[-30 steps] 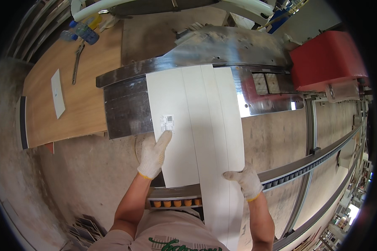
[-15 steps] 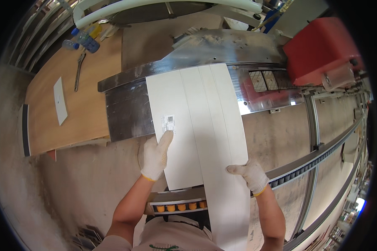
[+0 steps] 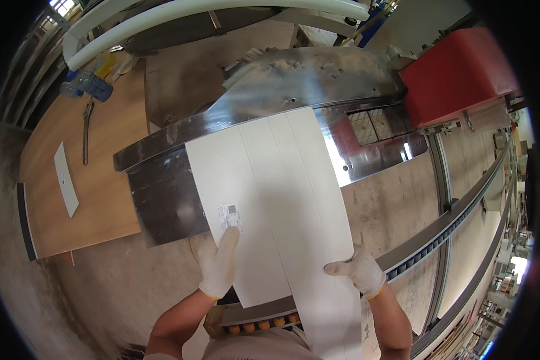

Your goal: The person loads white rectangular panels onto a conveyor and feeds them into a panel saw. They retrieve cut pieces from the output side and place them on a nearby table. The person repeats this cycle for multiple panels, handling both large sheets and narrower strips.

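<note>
Several long white boards (image 3: 270, 198) lie side by side or overlapping, their far ends against the raised metal edge of a machine table (image 3: 213, 123). The rightmost reaches closer to my body than the others. My left hand (image 3: 218, 264), in a white knit glove, grips the left edge, thumb on top beside a printed label (image 3: 229, 215) and the other fingers mostly hidden by the board. On the right edge my right hand (image 3: 359, 270), gloved likewise, has its thumb pressed on the top face; its remaining fingers are largely out of sight.
A red machine housing (image 3: 456, 78) stands at far right. On the left, a brown wooden board (image 3: 111, 186) carries a wrench (image 3: 87, 132), a white strip (image 3: 66, 180) and plastic bottles (image 3: 94, 86). A roller rail (image 3: 447, 234) runs along the right; orange rollers (image 3: 264, 324) sit near my waist.
The whole view has shifted and turned slightly, so the table's left side and the label appear lower. Both hands keep their grip on the boards.
</note>
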Action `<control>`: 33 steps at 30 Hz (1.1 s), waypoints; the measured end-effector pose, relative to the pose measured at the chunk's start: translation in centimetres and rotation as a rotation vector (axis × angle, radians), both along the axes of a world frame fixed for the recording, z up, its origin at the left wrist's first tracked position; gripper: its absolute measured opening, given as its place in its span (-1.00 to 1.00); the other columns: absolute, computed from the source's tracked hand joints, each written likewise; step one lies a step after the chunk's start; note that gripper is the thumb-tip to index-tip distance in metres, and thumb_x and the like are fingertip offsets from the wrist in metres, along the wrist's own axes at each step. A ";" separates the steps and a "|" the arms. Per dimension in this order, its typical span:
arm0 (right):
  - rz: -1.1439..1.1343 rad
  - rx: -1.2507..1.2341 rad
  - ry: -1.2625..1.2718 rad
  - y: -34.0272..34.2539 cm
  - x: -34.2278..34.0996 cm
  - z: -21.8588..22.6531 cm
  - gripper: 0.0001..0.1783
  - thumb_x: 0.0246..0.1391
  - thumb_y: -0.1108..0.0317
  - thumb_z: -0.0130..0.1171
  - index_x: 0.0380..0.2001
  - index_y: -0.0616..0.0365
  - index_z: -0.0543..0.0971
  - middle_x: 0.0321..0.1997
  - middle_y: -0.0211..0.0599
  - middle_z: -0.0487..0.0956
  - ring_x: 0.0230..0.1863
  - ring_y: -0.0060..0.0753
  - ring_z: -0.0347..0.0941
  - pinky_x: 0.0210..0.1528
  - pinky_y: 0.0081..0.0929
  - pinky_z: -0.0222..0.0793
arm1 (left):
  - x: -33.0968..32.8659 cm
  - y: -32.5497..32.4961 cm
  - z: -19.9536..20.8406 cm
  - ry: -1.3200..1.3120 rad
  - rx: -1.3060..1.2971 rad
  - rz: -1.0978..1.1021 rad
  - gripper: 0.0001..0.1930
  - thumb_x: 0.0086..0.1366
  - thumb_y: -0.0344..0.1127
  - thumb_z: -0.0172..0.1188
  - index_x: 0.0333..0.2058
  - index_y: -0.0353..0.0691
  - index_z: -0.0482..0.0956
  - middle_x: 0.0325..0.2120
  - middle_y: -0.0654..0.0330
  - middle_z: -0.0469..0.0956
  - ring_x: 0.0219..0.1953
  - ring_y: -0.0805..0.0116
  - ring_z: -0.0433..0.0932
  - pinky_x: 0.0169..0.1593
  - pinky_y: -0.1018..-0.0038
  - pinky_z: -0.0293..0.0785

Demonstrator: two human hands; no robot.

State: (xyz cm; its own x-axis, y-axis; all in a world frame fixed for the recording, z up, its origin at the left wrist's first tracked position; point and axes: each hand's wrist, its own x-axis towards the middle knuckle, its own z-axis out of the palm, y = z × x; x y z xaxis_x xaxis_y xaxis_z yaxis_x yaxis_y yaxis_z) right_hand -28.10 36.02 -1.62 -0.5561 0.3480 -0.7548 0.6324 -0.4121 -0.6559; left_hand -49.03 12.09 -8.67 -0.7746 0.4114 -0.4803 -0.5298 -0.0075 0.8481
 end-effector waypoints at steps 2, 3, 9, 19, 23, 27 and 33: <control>0.035 0.010 0.011 0.4 0.0 0.0 -0.47 0.10 0.53 0.57 0.15 0.43 0.70 -0.04 -0.17 0.82 -0.09 -0.41 0.73 0.08 -0.38 0.68 | 0.1 0.1 0.1 -0.008 -0.029 -0.010 -0.70 0.65 -0.40 0.21 0.23 -0.41 0.65 0.06 0.27 0.68 0.00 0.53 0.58 0.11 0.49 0.54; 0.067 0.033 0.040 0.7 0.0 0.1 -0.50 0.13 0.52 0.56 0.14 0.41 0.70 -0.05 -0.18 0.82 -0.10 -0.41 0.73 0.08 -0.39 0.68 | 0.2 0.3 0.2 0.001 -0.064 -0.019 -0.71 0.65 -0.40 0.21 0.21 -0.42 0.66 0.03 0.28 0.68 -0.02 0.54 0.58 0.10 0.49 0.54; 0.004 0.057 -0.132 5.2 1.9 -0.1 -0.53 0.07 0.49 0.60 0.06 0.40 0.73 -0.15 -0.21 0.82 -0.15 -0.44 0.72 0.02 -0.38 0.67 | 1.9 4.4 0.1 0.082 -0.205 -0.134 -0.82 0.63 -0.48 0.18 -0.03 -0.49 0.70 -0.15 0.24 0.70 -0.12 0.60 0.55 -0.05 0.50 0.52; 0.030 -0.002 -0.055 10.0 4.2 -0.8 -0.54 0.02 0.50 0.62 0.02 0.37 0.73 -0.15 -0.30 0.81 -0.12 -0.49 0.69 0.03 -0.41 0.65 | 4.7 7.8 -0.4 0.139 -0.201 -0.098 -0.78 0.63 -0.39 0.22 0.03 -0.45 0.72 -0.12 0.25 0.72 -0.14 0.55 0.56 -0.03 0.47 0.52; 0.086 0.046 -0.067 9.7 3.7 -0.3 -0.55 0.06 0.45 0.61 0.02 0.35 0.74 -0.12 -0.29 0.82 -0.10 -0.49 0.70 0.05 -0.42 0.64 | 4.3 7.7 -0.3 0.125 -0.164 -0.143 -0.75 0.64 -0.37 0.20 0.07 -0.44 0.71 -0.12 0.28 0.73 -0.14 0.54 0.58 0.00 0.47 0.54; 0.071 0.052 -0.036 9.5 3.8 0.4 -0.56 0.11 0.40 0.58 0.05 0.32 0.77 -0.07 -0.25 0.83 -0.08 -0.46 0.71 0.07 -0.40 0.64 | 4.1 9.0 0.0 0.117 -0.139 -0.065 -0.75 0.66 -0.34 0.19 0.02 -0.43 0.74 -0.17 0.29 0.73 -0.17 0.51 0.60 -0.02 0.44 0.56; 0.349 0.246 -0.087 10.3 5.5 -0.1 -0.59 0.22 0.29 0.55 0.05 0.30 0.80 -0.07 -0.22 0.85 -0.06 -0.42 0.72 0.07 -0.36 0.64 | 3.8 7.7 1.4 0.381 -0.368 -0.279 -0.63 0.68 -0.18 0.24 0.05 -0.45 0.76 -0.12 0.24 0.77 -0.12 0.50 0.66 -0.03 0.45 0.60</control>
